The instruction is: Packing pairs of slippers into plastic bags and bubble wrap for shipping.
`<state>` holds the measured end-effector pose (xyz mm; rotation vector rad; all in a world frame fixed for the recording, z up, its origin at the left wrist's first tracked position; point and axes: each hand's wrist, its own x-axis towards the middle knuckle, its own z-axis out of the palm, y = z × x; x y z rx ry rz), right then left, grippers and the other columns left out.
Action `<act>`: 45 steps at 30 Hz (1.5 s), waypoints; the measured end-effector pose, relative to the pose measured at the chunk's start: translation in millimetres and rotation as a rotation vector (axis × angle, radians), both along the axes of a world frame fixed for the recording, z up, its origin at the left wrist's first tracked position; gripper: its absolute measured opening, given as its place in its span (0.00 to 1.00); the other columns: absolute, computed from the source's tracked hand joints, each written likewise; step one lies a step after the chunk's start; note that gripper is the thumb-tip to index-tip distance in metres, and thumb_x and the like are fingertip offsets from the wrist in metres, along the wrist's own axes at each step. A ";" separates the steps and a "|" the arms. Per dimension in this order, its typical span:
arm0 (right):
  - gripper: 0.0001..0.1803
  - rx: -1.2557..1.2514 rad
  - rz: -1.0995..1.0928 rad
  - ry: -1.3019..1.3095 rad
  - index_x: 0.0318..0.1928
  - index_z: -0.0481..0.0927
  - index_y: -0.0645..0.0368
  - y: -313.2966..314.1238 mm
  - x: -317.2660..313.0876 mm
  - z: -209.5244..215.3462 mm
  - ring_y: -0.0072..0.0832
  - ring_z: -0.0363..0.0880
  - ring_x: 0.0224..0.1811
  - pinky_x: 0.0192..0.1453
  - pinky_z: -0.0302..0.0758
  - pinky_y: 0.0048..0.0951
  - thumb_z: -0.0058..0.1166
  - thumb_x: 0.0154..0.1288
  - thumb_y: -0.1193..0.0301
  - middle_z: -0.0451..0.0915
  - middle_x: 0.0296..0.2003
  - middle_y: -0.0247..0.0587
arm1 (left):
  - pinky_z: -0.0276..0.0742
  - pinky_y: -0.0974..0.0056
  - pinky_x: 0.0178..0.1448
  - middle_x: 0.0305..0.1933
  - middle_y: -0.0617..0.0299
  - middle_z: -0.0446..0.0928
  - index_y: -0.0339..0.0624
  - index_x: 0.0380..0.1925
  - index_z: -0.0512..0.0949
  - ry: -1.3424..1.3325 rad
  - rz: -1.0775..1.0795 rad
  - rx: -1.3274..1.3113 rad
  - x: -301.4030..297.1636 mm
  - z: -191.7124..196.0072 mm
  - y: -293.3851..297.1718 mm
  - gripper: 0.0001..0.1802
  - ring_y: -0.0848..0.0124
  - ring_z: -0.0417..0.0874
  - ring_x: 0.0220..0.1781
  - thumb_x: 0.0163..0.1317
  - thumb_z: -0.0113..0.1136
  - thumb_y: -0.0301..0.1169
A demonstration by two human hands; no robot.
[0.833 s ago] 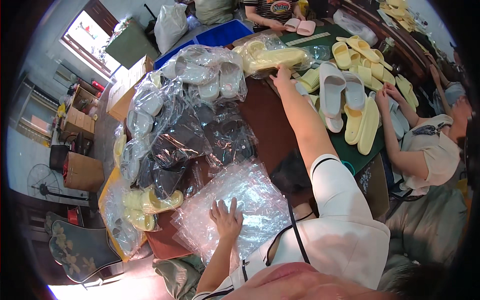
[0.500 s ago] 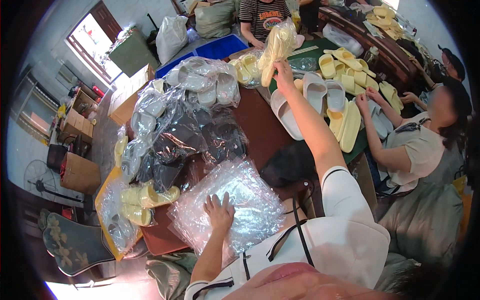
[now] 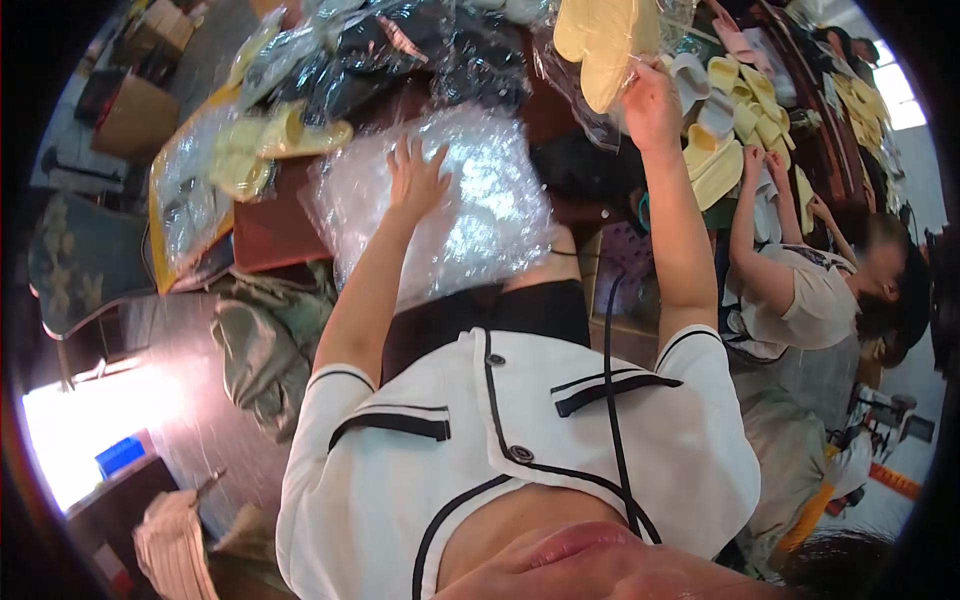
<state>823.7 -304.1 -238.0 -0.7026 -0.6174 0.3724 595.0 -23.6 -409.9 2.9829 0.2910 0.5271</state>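
My left hand [image 3: 417, 180] lies with its fingers spread on a stack of clear plastic bags [image 3: 480, 230]. Up at the top edge, my right hand [image 3: 652, 108] grips a pair of yellow slippers [image 3: 603, 45] together with the clear film around them; part of the pair is cut off by the edge. Left of the stack, wrapped yellow slippers [image 3: 250, 150] rest on the reddish-brown table [image 3: 275, 232]. Behind the stack lie dark slippers in clear bags [image 3: 470, 60].
Loose yellow and grey slippers [image 3: 715, 160] are heaped at the right, where a co-worker [image 3: 790, 290] sits handling slippers. A dark chair with a floral pattern [image 3: 85, 255] stands at the left. Bunched grey-green cloth [image 3: 265, 355] hangs beside the table's near left corner.
My view has tilted down, so the table appears higher in the picture. My right hand still holds the yellow slippers. My left hand stays on the bag stack, its fingers spread wider.
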 end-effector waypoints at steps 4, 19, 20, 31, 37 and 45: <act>0.08 -0.112 -0.002 -0.141 0.45 0.82 0.61 7.4 -71.6 2.9 0.26 0.78 0.54 0.64 0.70 0.32 0.52 0.69 0.75 0.82 0.50 0.35 | 0.65 0.43 0.70 0.60 0.51 0.75 0.52 0.56 0.81 -0.145 -0.021 -0.225 -36.2 35.3 3.8 0.22 0.49 0.67 0.71 0.61 0.66 0.37; 0.06 -1.031 0.282 -1.453 0.39 0.83 0.54 24.5 -236.6 -155.3 0.45 0.66 0.73 0.68 0.65 0.59 0.58 0.68 0.67 0.67 0.72 0.43 | 0.78 0.50 0.63 0.66 0.42 0.71 0.41 0.76 0.52 -0.388 0.452 -1.824 -193.4 -9.0 60.0 0.42 0.55 0.78 0.62 0.75 0.47 0.58; 0.06 -1.028 0.281 -1.450 0.39 0.83 0.54 26.5 -233.5 -153.2 0.45 0.66 0.73 0.68 0.65 0.59 0.58 0.68 0.67 0.67 0.72 0.43 | 0.78 0.50 0.62 0.68 0.42 0.70 0.41 0.78 0.49 -0.370 0.499 -1.716 -195.3 -17.6 61.8 0.44 0.56 0.78 0.62 0.75 0.51 0.56; 0.12 -1.146 -0.021 -0.513 0.51 0.81 0.66 26.9 -131.0 -160.9 0.28 0.86 0.47 0.53 0.79 0.28 0.53 0.69 0.78 0.85 0.47 0.43 | 0.82 0.66 0.40 0.55 0.48 0.77 0.35 0.73 0.59 -0.513 0.607 -1.469 -165.7 -52.7 49.7 0.37 0.69 0.83 0.43 0.71 0.64 0.38; 0.19 -1.141 0.341 -0.326 0.58 0.78 0.65 57.6 -101.6 -192.5 0.27 0.83 0.48 0.53 0.79 0.28 0.52 0.67 0.82 0.83 0.49 0.44 | 0.80 0.69 0.35 0.40 0.52 0.84 0.34 0.68 0.66 -0.540 0.622 -1.205 -158.8 -68.0 54.6 0.37 0.72 0.83 0.36 0.67 0.69 0.41; 0.25 -0.944 0.695 0.145 0.71 0.69 0.47 101.7 -111.4 -178.4 0.35 0.82 0.53 0.51 0.82 0.32 0.50 0.77 0.60 0.78 0.58 0.49 | 0.81 0.60 0.47 0.50 0.49 0.82 0.33 0.62 0.74 -0.483 0.719 -0.754 -170.0 -85.4 67.1 0.36 0.66 0.84 0.45 0.70 0.60 0.55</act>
